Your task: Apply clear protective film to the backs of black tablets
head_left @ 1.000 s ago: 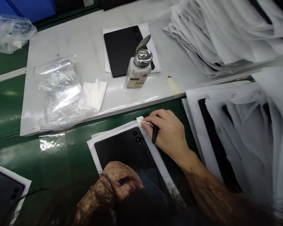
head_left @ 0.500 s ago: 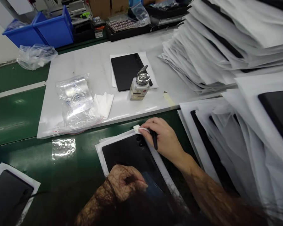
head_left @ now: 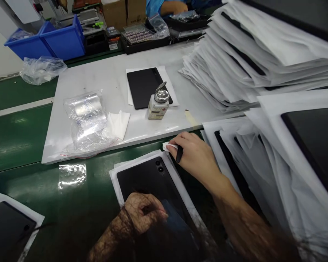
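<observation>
The right hand (head_left: 195, 158) is clenched, pinching a white wipe (head_left: 169, 147) between thumb and fingertips, with a slim black pen-like tool (head_left: 179, 154) tucked in the same grip, and that wipe is dabbing right at the far corner of a black tablet (head_left: 150, 178), just by its camera lenses! The left hand (head_left: 144, 211) sits in shadow on the tablet's lower half, curled and pressing down, though whether it's grasping anything I can't tell. The tablet lies on a white sheet (head_left: 117, 171) on the green conveyor belt (head_left: 19, 142), and at nine o'clock there's another black tablet (head_left: 8, 233) on its own sheet. Over at three o'clock, a heap of white-wrapped tablets (head_left: 297, 153)! Moving out to twelve, a steel-capped dispenser bottle (head_left: 158, 104) stands on a white board (head_left: 117, 87) in front of a third black tablet (head_left: 144, 87). At eleven, a clear plastic bag (head_left: 84, 123) lies against a folded wipe (head_left: 118, 124). At one o'clock rises a tall stack of white sheets (head_left: 248, 62), and far off at eleven, blue bins (head_left: 62, 42), with a co-worker's blue sleeve (head_left: 155, 5) at twelve.
</observation>
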A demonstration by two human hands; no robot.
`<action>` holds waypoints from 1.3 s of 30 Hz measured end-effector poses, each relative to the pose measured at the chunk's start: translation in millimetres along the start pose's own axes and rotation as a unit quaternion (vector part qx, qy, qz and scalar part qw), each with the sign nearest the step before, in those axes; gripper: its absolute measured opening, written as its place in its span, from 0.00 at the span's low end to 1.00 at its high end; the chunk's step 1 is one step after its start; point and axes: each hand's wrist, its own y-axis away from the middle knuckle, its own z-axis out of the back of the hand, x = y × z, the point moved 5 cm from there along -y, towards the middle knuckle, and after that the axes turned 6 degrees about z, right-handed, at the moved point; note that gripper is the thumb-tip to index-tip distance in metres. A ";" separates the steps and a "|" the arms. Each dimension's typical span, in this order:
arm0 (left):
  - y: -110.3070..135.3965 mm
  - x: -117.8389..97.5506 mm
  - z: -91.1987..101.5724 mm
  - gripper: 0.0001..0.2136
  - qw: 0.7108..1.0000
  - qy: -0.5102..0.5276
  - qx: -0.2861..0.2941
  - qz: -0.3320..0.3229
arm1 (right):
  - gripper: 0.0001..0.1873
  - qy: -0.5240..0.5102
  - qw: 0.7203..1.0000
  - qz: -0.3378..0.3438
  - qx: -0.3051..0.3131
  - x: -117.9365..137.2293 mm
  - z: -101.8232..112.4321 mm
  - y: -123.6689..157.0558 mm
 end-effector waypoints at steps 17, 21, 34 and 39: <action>-10.6 1.8 34.6 0.34 0.980 0.107 -0.164 -0.020 | 0.10 -0.088 0.971 -0.044 -0.219 -12.0 15.9 -139.7; 1.3 -13.9 34.4 0.26 0.976 0.105 -0.191 -0.017 | 0.28 -0.216 0.925 -0.011 -0.312 9.0 41.0 -81.8; 18.9 -32.7 30.0 0.24 0.974 0.107 -0.202 -0.007 | 0.17 -0.645 0.733 -0.206 0.061 25.6 15.7 108.6; 21.3 -33.5 34.9 0.20 0.976 0.089 -0.200 -0.004 | 0.14 -0.647 0.722 -0.233 0.081 34.0 23.6 97.3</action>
